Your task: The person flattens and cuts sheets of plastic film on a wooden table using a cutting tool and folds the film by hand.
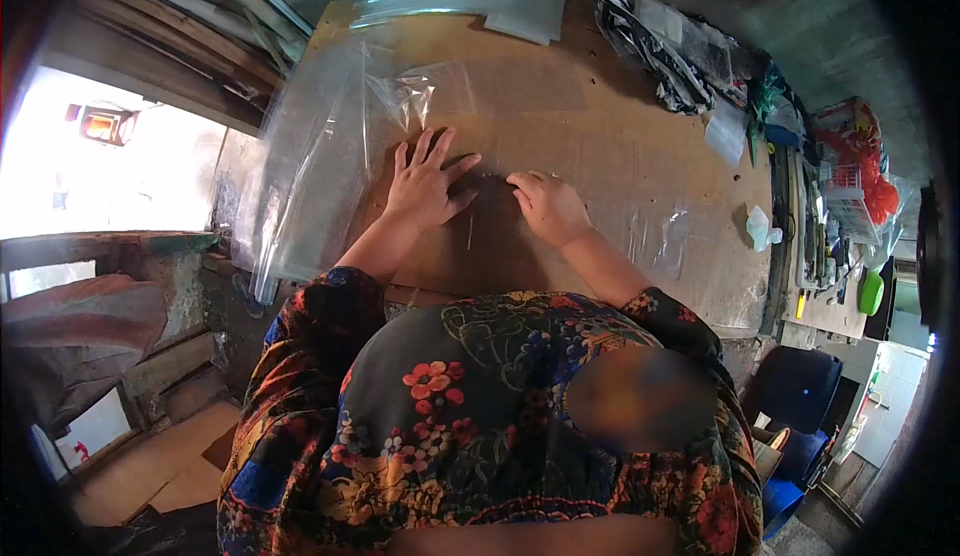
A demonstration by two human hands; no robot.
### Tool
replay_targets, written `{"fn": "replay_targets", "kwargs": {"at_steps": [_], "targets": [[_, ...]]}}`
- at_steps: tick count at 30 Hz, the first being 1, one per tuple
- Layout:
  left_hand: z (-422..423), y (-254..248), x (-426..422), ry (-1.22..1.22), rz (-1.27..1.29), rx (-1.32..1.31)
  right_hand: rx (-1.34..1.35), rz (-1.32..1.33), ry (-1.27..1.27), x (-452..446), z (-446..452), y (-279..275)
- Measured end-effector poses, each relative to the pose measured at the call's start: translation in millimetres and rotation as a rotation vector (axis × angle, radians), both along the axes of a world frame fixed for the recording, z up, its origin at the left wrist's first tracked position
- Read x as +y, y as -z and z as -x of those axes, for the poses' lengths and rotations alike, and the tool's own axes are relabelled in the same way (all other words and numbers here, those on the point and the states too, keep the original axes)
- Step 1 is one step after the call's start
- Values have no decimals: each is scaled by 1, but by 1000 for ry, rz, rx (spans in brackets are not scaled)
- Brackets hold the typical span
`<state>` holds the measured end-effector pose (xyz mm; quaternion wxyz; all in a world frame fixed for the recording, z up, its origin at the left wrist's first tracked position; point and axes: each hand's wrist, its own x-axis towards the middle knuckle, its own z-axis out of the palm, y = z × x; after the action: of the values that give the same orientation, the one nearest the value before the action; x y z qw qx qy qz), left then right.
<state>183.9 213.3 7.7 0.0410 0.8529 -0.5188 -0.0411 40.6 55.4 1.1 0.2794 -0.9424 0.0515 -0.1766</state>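
Head view showed the left hand (425, 194) spread open beside crinkled clear plastic film (415, 96), upper centre. The right hand (552, 211) curled loosely, any hold unclear; light, even pressure seemed best against creases.

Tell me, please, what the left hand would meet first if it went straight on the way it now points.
The left hand would probably meet the crinkled clear plastic just beyond its fingertips, though whether they already touch it is hard to tell.

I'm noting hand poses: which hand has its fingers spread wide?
The left hand, nearer the window side: its fingers fan apart, while the right hand's fingers are bent and close together.
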Motion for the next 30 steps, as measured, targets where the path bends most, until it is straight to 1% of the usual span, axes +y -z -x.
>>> {"fn": "replay_targets", "kwargs": {"at_steps": [2, 6, 8, 9, 11, 12, 14, 16, 17, 18, 19, 20, 22, 23, 24, 25, 26, 28, 30], "targets": [[0, 0, 0, 3, 14, -4, 103, 28, 34, 1, -1, 1], [0, 0, 1, 14, 26, -7, 88, 38, 17, 0, 0, -5], [-1, 2, 2, 24, 42, -11, -117, -9, 105, -1, 4, -17], [-1, 2, 2, 32, 51, -17, -119, -6, 109, -2, 8, -24], [-1, 3, 2, 48, 68, -28, -201, -139, 278, -9, 25, -36], [-1, 3, 2, 40, 51, -35, -207, -133, 287, -13, 36, -38], [0, 3, 1, 45, 42, -48, -234, -265, 473, -26, 65, -40], [1, 2, 1, 28, 42, -37, -283, -442, 578, -45, 103, -25], [1, 3, 3, 39, 45, -41, -363, -522, 600, -52, 124, -23], [1, 4, 4, 40, 109, -87, -443, -602, 621, -58, 144, -22], [3, 2, 5, 44, 173, -131, -422, -603, 716, -62, 166, -25], [6, -1, 6, 60, 175, -132, -400, -604, 813, -65, 187, -28], [13, -18, 4, 199, 54, -169, -458, -616, 877, -78, 231, -23], [13, -21, 3, 230, 60, -168, -510, -626, 929, -80, 251, -20], [12, -22, 2, 233, 8, -164, -522, -611, 966, -80, 266, -19], [11, -21, 0, 242, -40, -159, -480, -458, 1079, -84, 281, -20], [10, -18, -1, 253, 5, -149, -430, -301, 1194, -89, 299, -20], [15, -17, -2, 276, 59, -152, -454, -273, 1335, -106, 339, 2], [26, -14, -5, 326, 82, -167, -414, -139, 1449, -129, 380, 30]]}}
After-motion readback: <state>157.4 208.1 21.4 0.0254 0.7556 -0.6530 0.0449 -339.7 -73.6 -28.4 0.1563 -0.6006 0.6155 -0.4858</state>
